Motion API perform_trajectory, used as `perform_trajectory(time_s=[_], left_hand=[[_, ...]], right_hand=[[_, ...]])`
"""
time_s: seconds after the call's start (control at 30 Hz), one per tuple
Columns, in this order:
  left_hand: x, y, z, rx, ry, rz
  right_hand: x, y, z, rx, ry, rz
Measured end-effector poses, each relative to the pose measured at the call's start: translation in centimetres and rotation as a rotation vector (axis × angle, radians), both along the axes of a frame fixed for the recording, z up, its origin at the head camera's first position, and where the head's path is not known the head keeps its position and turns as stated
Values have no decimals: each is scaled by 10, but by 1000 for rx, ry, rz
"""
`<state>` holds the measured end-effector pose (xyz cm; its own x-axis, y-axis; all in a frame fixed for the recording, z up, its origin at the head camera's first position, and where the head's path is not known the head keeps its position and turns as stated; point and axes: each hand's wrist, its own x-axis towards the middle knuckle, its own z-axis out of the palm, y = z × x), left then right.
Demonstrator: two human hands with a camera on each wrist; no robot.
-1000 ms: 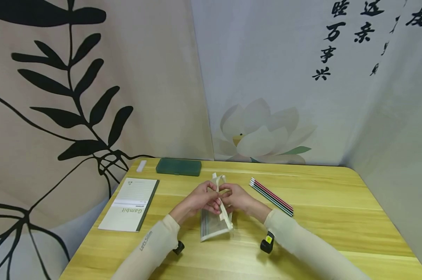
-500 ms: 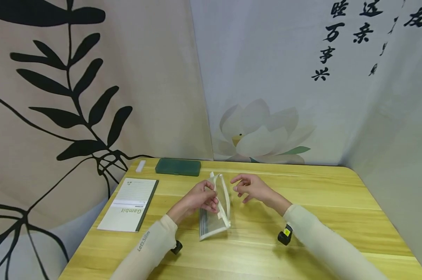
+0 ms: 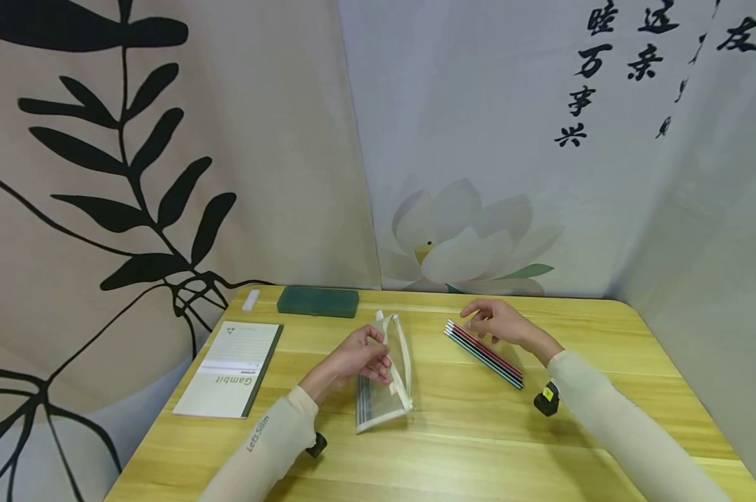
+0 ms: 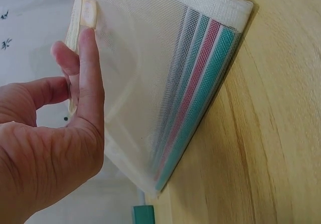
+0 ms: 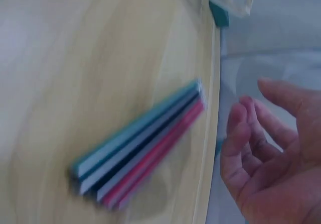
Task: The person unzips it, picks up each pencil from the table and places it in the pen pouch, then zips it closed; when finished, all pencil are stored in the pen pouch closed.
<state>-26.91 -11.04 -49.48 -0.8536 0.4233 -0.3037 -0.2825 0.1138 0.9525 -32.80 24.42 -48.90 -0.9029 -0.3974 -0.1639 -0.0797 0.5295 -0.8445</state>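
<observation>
My left hand point(image 3: 360, 355) pinches the cream edge of a mesh zip pouch point(image 3: 384, 401) near the middle of the table. The pouch's mouth gapes, and teal, pink and grey stripes run along the lower side of its mesh point(image 4: 140, 58) in the left wrist view. Over the far end of a bundle of pencils point(image 3: 484, 355) hovers my right hand point(image 3: 499, 322), its fingers loosely bent and holding nothing. In the right wrist view the teal, dark and red pencils point(image 5: 145, 143) lie side by side, apart from the fingers point(image 5: 235, 138).
A notebook point(image 3: 227, 369) marked "Gambit" lies on the left of the wooden table point(image 3: 603, 404). Along the back edge are a dark green case point(image 3: 318, 301) and a small white block point(image 3: 251, 300). Printed curtains hang close behind the table.
My right hand has let go of the pouch and moved right, over the pencils. My left hand keeps its pinch on the pouch, whose mouth now gapes wider.
</observation>
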Motion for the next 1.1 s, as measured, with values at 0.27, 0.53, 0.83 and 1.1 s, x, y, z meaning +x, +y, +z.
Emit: perform_trajectory(time_s=[0.27,0.53,0.83,1.1], left_hand=[[-2,1,2,-3,-8,-6],[-3,2,2,7,2,-6],[-1,5,-4,-3,-7,-5],[1,6,-5,-4,-1,-1]], right_hand=[[-9,34,-10,7,-22,58],[-12,54,-27,-31,-100,97],[-9,54,-39,-26,-111,117],[-10,48,-36,5,-96,118]])
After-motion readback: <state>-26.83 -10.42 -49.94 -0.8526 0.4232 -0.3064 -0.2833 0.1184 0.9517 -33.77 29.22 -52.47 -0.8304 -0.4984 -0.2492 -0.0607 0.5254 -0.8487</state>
